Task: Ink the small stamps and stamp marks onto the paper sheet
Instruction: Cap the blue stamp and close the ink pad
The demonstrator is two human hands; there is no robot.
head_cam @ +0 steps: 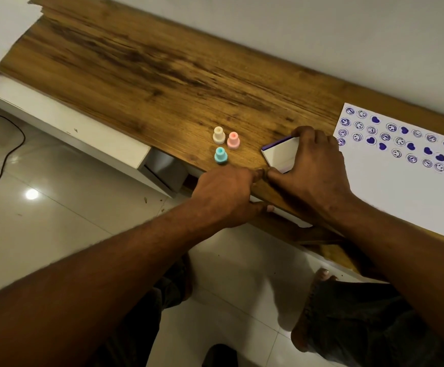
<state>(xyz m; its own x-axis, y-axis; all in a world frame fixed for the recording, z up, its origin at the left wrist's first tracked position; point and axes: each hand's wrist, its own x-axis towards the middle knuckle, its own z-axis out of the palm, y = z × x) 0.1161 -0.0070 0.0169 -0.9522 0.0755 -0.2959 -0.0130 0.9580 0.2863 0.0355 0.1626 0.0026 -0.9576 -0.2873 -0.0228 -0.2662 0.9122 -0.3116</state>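
- left hand point(225, 193) is curled on the tabletop point(141, 67) edge, gripping nothing
- right hand point(314, 165) is wrapped round the white ink pad point(281, 154), purple side tilted up
- three stamps upright: blue point(220, 155), pink point(233, 140), cream point(218, 134)
- paper sheet point(400, 192) far right, purple smileys and hearts, no readable text

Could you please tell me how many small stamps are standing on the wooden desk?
3: a cream plastic stamp farthest back, a pink plastic stamp just right of it, and a teal plastic stamp nearest the desk edge. The hands might hide another.
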